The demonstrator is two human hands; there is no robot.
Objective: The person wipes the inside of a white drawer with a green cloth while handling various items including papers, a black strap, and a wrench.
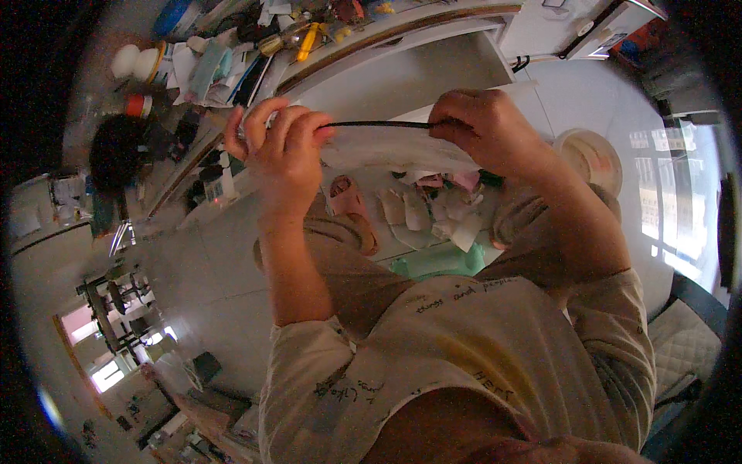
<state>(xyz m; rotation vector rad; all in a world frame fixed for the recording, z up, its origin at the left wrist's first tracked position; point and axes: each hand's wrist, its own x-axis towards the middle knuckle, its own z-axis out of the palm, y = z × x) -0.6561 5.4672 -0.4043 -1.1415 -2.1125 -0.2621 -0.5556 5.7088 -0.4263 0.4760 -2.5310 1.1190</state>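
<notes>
The thin black strand (379, 124) is what I have under my camera, stretched almost straight on the near side of the open drawer (421, 73), held up between two bare hands. My left hand (284, 143) pinches one end between thumb and forefinger, its other fingers raised and loosely bent; it sits at the near left of the drawer. My right hand (491, 127) grips the other end with folded fingers, near the drawer's right front corner. Below the strand, on the near side of the drawer, I see a whitish, sheer-looking sheet (394, 147), too dim for me to tell what it is.

Nearer to me than the drawer, and lower, there are a pink slipper (348, 197), a heap of pale scraps (456, 213) and a light green object (440, 261) between the knees. A pale bucket (607, 158) stands right of the drawer. Beyond the drawer runs the brown-edged surface (402, 31), bearing a yellow-handled tool (308, 42); left of the drawer lie a crumpled pale-teal piece (213, 69) and a red-and-white container (137, 105).
</notes>
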